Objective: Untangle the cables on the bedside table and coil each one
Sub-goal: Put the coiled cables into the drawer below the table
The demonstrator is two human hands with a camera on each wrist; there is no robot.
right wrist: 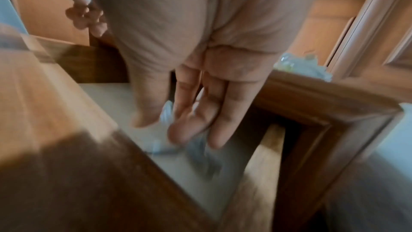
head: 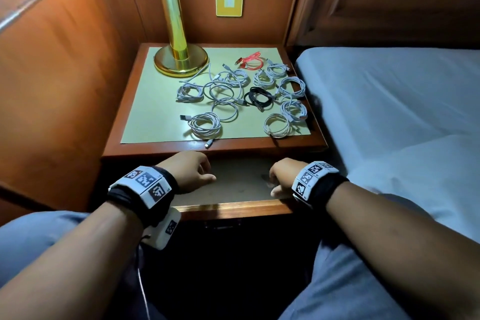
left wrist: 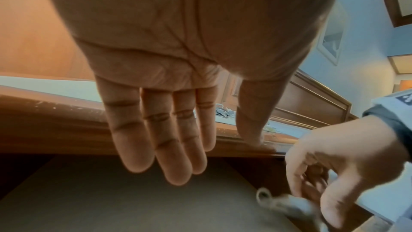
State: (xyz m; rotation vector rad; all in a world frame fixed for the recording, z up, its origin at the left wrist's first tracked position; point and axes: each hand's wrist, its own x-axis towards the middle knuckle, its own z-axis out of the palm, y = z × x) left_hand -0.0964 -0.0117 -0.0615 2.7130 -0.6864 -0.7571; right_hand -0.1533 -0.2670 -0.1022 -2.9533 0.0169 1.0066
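No words, brands or numbers can be read anywhere; the only signs are black-and-white square marker patterns on the wristbands (head: 145, 181) of both arms, left and right.

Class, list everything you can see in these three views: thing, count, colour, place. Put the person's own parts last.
Table: one, brown wood, beside the bed.
Mat: one, pale green, on the table.
Lamp: one, gold, mat's far left corner.
White cables: about ten, on the mat; most coiled, some overlapping.
Black cable: one, among the white ones.
Red cable: one, far side of the mat.
Switch plate: one, yellow, wall behind the table.
Drawer: one, brown, open below the tabletop.
Bed: one, light blue sheet, right of the table.
Pale thing: one, whitish, blurred, in the drawer.
Left hand: fingers straight, over the drawer.
Right hand: in the drawer, pinching the pale thing.
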